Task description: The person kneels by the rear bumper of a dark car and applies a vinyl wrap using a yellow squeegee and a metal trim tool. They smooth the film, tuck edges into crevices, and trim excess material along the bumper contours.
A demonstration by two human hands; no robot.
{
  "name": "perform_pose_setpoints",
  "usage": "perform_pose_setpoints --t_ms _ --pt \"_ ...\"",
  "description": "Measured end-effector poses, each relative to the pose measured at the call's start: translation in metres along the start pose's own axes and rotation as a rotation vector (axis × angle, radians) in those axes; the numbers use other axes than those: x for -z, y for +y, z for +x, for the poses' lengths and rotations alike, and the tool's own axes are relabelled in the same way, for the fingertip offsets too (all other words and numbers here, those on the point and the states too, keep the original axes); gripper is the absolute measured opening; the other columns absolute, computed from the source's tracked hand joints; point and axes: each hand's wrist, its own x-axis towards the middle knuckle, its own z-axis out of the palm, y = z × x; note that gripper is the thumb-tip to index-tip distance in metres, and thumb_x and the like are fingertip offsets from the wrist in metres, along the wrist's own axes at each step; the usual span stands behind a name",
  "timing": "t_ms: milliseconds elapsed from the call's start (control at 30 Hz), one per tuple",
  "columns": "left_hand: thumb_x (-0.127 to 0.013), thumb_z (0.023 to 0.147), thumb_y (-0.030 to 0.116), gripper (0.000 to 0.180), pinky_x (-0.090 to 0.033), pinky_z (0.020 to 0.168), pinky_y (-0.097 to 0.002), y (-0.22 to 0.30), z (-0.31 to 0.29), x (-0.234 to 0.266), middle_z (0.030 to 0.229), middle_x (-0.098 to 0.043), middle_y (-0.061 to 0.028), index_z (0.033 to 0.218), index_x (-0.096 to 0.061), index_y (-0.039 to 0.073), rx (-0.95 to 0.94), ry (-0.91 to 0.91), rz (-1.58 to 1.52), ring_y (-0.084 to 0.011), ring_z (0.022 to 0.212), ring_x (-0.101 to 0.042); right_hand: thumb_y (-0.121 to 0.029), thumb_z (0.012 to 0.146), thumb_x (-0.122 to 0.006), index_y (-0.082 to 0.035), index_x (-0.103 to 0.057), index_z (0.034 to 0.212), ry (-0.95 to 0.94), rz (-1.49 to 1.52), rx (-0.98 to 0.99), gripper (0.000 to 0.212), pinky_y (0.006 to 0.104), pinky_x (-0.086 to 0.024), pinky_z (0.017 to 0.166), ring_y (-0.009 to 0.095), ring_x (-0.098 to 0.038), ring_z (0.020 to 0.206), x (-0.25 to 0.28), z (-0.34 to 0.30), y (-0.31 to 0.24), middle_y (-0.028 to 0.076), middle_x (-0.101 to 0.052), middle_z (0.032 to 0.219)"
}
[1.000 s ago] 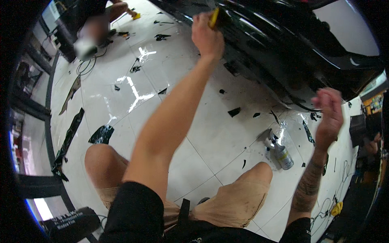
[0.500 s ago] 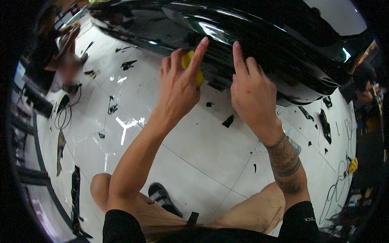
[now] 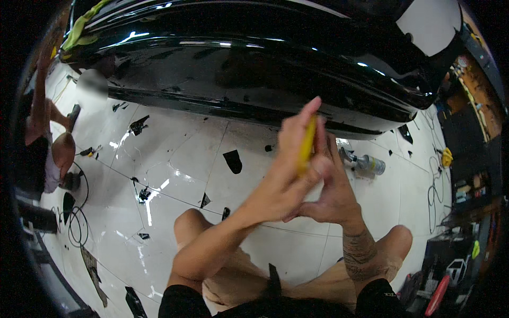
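My left hand (image 3: 286, 180) is closed around a flat yellow squeegee (image 3: 306, 143), which stands on edge between thumb and fingers. Its index finger points up toward the glossy black car bumper (image 3: 212, 74). Close by on the right is my right hand (image 3: 339, 193), thumb apart from its fingers, apparently holding nothing. The two hands overlap in view; whether they touch I cannot tell. Both are in front of the bumper's lower edge and somewhat blurred.
A clear spray bottle (image 3: 371, 164) lies on the pale tiled floor (image 3: 180, 180). Black film scraps (image 3: 232, 161) are scattered about. At the left another person (image 3: 58, 143) crouches near a coiled cable (image 3: 78, 228). A yellow-green cloth (image 3: 82, 24) hangs on the car's far left.
Both hands have come down and away from the bumper, closer together. The left moved right with the squeegee. My view has shifted, showing more of the bumper and the spray bottle.
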Motion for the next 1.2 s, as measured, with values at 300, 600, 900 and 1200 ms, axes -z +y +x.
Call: perform_pose_setpoints --t_ms 300,600,900,1200 --pt "-0.083 0.071 0.034 0.052 -0.037 0.092 -0.0465 0.01 0.097 0.11 0.119 -0.056 -0.0033 0.119 -0.064 0.022 -0.539 0.16 1.201 -0.0276 0.113 -0.049 0.006 0.083 -0.054 -0.012 -0.035 0.15 0.062 0.375 -0.2 0.072 0.0373 -0.052 0.091 0.025 -0.063 0.108 -0.014 -0.003 -0.011 0.015 -0.059 0.126" --pt "-0.083 0.072 0.034 0.056 -0.036 0.089 -0.0481 0.021 0.107 0.103 0.119 -0.056 -0.0055 0.121 -0.061 0.019 -0.412 0.073 1.262 -0.0283 0.112 -0.049 0.007 0.073 -0.059 -0.012 -0.056 0.133 0.309 -0.533 -0.071 0.063 0.0432 -0.051 0.086 0.036 -0.063 0.103 0.037 -0.023 0.014 0.015 -0.062 0.124" --pt "-0.08 0.075 0.036 0.054 -0.039 0.085 -0.0485 0.016 0.115 0.091 0.117 -0.056 -0.0041 0.123 -0.061 0.018 -0.518 0.029 1.337 -0.0277 0.11 -0.051 0.007 0.077 -0.052 -0.023 -0.05 0.138 0.201 -0.678 -0.136 0.068 0.0463 -0.049 0.094 0.038 -0.058 0.112 0.06 -0.027 0.002 0.019 -0.05 0.132" --pt "-0.08 0.076 0.036 0.052 -0.04 0.083 -0.045 0.009 0.107 0.095 0.114 -0.058 -0.0009 0.123 -0.064 0.021 -0.498 0.053 1.292 -0.0234 0.103 -0.052 0.001 0.071 -0.069 -0.01 -0.051 0.135 0.191 -0.688 -0.253 0.067 0.0404 -0.052 0.088 0.035 -0.056 0.106 0.02 0.014 -0.014 0.016 -0.046 0.119"
